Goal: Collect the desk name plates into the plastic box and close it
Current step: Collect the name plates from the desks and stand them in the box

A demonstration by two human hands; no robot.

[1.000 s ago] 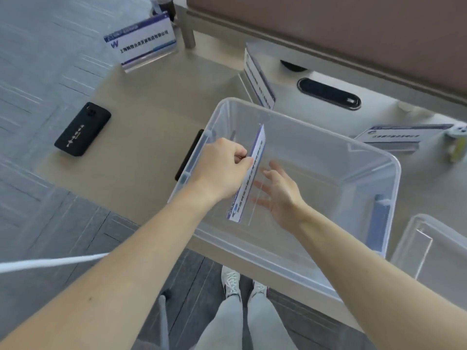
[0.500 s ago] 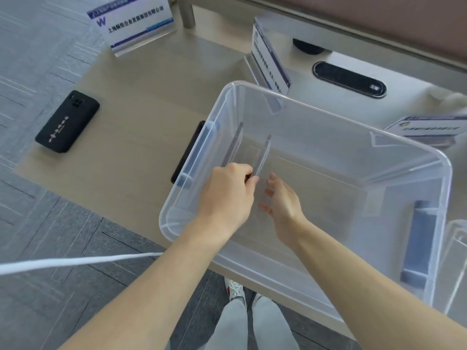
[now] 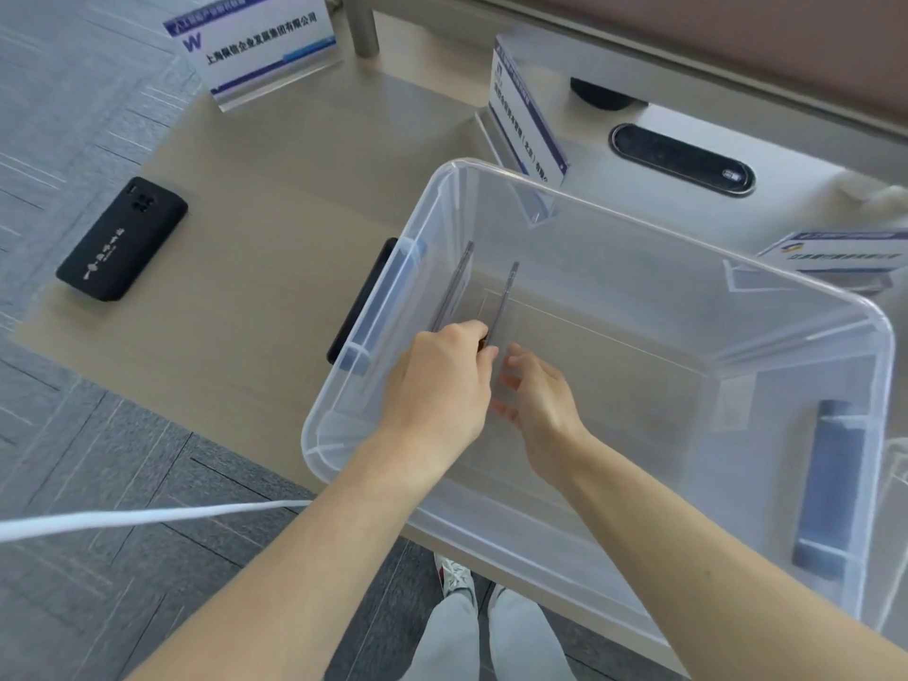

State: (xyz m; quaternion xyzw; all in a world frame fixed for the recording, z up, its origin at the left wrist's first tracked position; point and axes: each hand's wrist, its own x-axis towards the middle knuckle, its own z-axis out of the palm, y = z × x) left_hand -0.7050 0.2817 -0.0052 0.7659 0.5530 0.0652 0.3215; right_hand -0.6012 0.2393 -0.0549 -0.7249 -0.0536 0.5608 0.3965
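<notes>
A clear plastic box [image 3: 638,223] stands open on the desk. Both my hands are inside it, near its left wall. My left hand [image 3: 437,385] pinches the near end of a name plate [image 3: 506,302] standing on edge on the box floor. My right hand [image 3: 538,400] rests against the plate's right side with fingers apart. A second plate [image 3: 454,282] leans by the left wall. Three more name plates stand on the desk: one at the far left [image 3: 255,46], one behind the box [image 3: 525,110], one at the right [image 3: 835,255].
A black phone [image 3: 123,240] lies on the desk at the left. A black oval cable port [image 3: 680,159] sits behind the box. A clear lid [image 3: 896,528] shows at the right edge. A white cord [image 3: 137,518] crosses the lower left over the floor.
The name plate held above the box has been lowered onto the box floor. Both hands went down into the box with it, and the view moved closer.
</notes>
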